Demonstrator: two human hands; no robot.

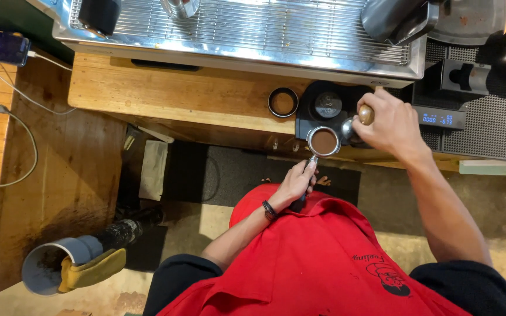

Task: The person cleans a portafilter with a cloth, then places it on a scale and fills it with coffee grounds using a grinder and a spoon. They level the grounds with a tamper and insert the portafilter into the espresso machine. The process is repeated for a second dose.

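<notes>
Item: portafilter (pixel 323 142), basket filled with brown grounds, resting at the front edge of the wooden worktop (pixel 165 93) on a black mat (pixel 308 120). Our left hand (pixel 295 184) has its grip clenched round the handle; our right hand (pixel 385 120) is grasping the wooden-knobbed tamper (pixel 358 120) just beside the basket. We judge it best to keep the basket level and press squarely.

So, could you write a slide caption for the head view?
Left hand grips portafilter handle; right hand holds wooden-knobbed tamper beside it.
</notes>
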